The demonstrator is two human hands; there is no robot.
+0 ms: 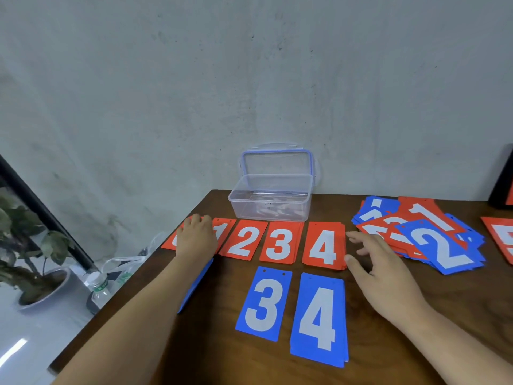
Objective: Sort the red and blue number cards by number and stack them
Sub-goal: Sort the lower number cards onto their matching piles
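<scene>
Bare table (219, 343) before red cards (244, 240); clear box (270, 201) behind

Left hand (195, 237) bare, back of it and knuckles showing. Right hand (380, 262) bare too, fingers (361, 241) slim, thumb plain to see. Left forearm (144, 315) and right forearm (449, 337) uncovered from wrist to frame edge. Nails too small to make out.

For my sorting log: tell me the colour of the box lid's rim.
Blue rim on the clear lid; head view.
</scene>
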